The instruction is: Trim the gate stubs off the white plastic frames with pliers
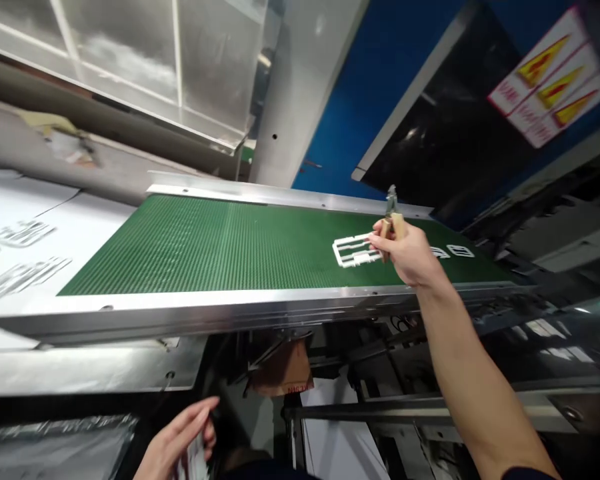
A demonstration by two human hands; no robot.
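Observation:
My right hand [407, 253] is over the green conveyor belt [220, 247], wrapped round nippers [391, 203] with tan handles, their metal jaws pointing away from me. The thumb and fingertips of that hand also touch a white plastic frame [337, 253], which has open slots; I cannot tell whether it is lifted off the belt. Low at the left, in front of the conveyor, my left hand [180, 437] is closed around several thin white plastic parts [196, 460], partly hidden by the fingers. More white plastic pieces [460, 251] lie on the belt beyond my right wrist.
A metal rail [240, 305] edges the belt's near side. At the left, thin pieces [25, 233] lie on a white surface [95, 217]. A blue machine [370, 80] with a warning sign [550, 77] rises behind. Below are a brown bag [283, 373] and a grey plastic bag [55, 450].

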